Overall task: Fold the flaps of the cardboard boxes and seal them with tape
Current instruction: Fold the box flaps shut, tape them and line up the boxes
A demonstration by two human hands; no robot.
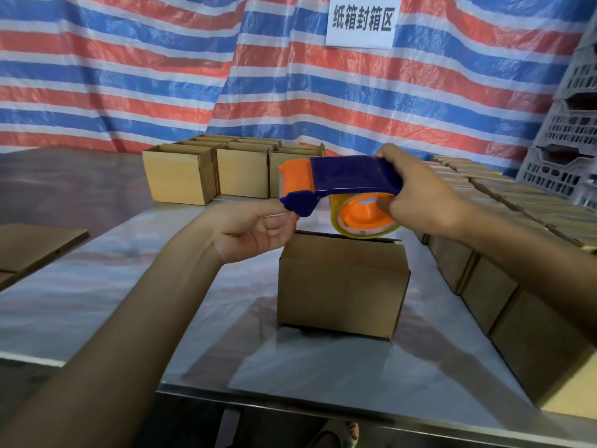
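A small cardboard box stands on the shiny table in front of me, its top flaps folded down. Just above it my right hand grips a blue and orange tape dispenser that carries a roll of clear tape. My left hand is at the dispenser's front end, palm up. Its fingertips are under the blue nose, where the tape end comes out; whether they pinch the tape is hidden.
A group of cardboard boxes stands at the back of the table. A long row of boxes runs down the right side. Flat cardboard lies at the left. Grey plastic crates are stacked at the far right. A striped tarp hangs behind.
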